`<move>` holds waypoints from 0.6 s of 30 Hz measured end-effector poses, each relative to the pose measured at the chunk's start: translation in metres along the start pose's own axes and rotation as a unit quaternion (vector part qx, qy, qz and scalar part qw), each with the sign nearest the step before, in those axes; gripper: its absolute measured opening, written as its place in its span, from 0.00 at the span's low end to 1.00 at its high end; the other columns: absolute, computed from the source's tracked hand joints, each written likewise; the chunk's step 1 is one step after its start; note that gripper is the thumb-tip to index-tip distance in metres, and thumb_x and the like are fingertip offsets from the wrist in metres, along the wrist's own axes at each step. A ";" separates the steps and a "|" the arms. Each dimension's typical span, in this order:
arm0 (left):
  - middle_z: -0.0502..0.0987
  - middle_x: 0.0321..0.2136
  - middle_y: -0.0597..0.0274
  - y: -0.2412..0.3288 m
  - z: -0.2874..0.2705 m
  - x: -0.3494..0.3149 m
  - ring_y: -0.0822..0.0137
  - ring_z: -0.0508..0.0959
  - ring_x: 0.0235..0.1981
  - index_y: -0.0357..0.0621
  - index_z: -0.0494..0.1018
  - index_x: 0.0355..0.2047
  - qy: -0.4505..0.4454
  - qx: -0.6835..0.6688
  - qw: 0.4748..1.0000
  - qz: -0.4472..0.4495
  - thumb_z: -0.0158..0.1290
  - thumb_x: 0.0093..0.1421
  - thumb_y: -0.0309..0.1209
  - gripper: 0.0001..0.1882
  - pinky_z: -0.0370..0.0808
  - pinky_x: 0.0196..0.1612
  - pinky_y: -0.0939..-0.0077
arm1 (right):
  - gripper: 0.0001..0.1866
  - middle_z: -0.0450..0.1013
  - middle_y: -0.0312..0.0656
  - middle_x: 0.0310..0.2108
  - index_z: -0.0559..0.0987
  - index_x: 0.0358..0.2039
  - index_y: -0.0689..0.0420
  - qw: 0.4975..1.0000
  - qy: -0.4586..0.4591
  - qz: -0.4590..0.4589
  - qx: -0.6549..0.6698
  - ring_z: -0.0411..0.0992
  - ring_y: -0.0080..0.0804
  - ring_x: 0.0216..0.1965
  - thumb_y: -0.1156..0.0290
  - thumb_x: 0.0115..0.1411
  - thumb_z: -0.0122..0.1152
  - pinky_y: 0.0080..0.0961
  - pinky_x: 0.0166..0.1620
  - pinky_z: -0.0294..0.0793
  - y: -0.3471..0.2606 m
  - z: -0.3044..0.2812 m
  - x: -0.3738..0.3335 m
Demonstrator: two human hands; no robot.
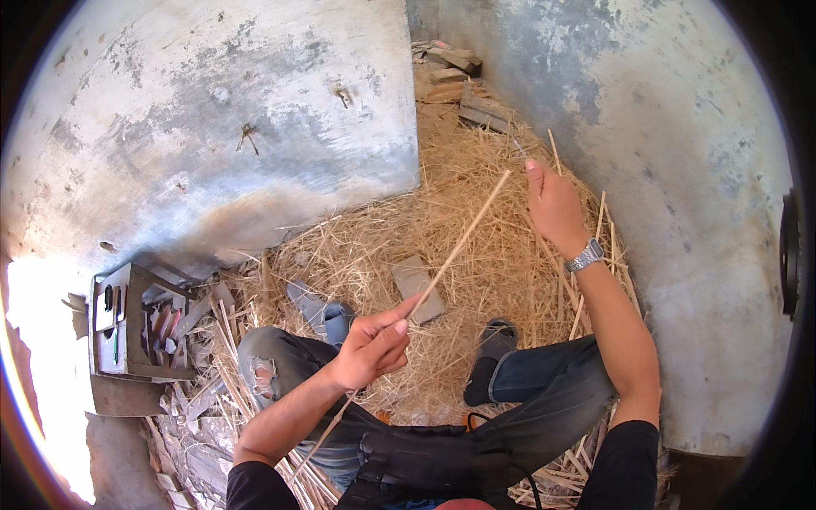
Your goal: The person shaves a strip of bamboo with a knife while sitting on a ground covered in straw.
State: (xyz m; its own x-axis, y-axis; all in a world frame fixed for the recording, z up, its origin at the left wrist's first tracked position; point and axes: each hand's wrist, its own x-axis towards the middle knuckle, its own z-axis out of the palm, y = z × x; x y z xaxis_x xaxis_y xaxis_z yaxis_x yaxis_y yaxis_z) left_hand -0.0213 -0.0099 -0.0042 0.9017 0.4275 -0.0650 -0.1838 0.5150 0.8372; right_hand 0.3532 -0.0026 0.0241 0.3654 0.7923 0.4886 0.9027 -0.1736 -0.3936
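Note:
My left hand (374, 347) is closed around a long, thin bamboo strip (463, 242), fingers and thumb pinching it above my left knee. One end slants up and away to the right; the other passes back under my wrist beside my leg. Farther out to the right, my right hand (557, 208) is closed, thumb pointing away, on a thin metal blade (519, 148) whose tip shows past the thumb. Its handle is hidden in the fist. The blade and the strip's far end are apart.
Shavings (476, 195) cover the floor between two walls. A flat block (416, 285) lies between my feet, near a pair of slippers (327, 313). At left stands a wooden box (140, 344) with small tools on it; bricks (484, 110) lie in the far corner.

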 end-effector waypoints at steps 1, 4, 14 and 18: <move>0.51 0.15 0.77 0.001 0.000 0.002 0.81 0.50 0.14 0.43 0.55 0.72 0.015 -0.011 1.000 0.002 0.39 0.76 0.29 0.25 0.52 0.20 0.82 | 0.29 0.67 0.40 0.12 0.78 0.27 0.61 1.000 0.001 0.001 -0.004 0.65 0.34 0.13 0.52 0.75 0.39 0.37 0.21 0.64 0.006 -0.001 -0.002; 0.52 0.15 0.77 0.000 -0.002 0.004 0.81 0.51 0.14 0.42 0.54 0.72 0.013 0.009 1.000 0.020 0.40 0.76 0.29 0.26 0.52 0.20 0.82 | 0.30 0.65 0.34 0.13 0.79 0.30 0.59 0.982 0.000 0.026 0.185 0.61 0.25 0.14 0.48 0.74 0.41 0.28 0.21 0.58 -0.010 -0.010 -0.009; 0.60 0.18 0.78 -0.008 0.007 0.008 0.84 0.57 0.18 0.39 0.55 0.72 0.054 0.257 0.963 0.053 0.44 0.74 0.25 0.27 0.55 0.23 0.83 | 0.17 0.63 0.23 0.17 0.82 0.38 0.59 0.896 -0.074 0.038 0.436 0.54 0.11 0.18 0.56 0.69 0.59 0.19 0.22 0.52 -0.055 -0.019 -0.029; 0.61 0.19 0.78 -0.009 0.009 0.009 0.84 0.58 0.21 0.38 0.58 0.70 0.070 0.322 0.940 0.088 0.48 0.72 0.26 0.27 0.58 0.25 0.85 | 0.20 0.60 0.24 0.17 0.81 0.42 0.59 0.857 -0.136 0.098 0.487 0.54 0.10 0.17 0.54 0.73 0.51 0.16 0.19 0.50 -0.049 -0.025 -0.028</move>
State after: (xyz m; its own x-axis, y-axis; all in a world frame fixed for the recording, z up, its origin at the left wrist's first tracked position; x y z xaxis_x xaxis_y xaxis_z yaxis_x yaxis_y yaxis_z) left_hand -0.0082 -0.0171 -0.0072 0.8115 0.5799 0.0715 -0.0094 -0.1093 0.9940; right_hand 0.3041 -0.0312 0.0495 0.3026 0.9335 0.1925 0.1644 0.1478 -0.9753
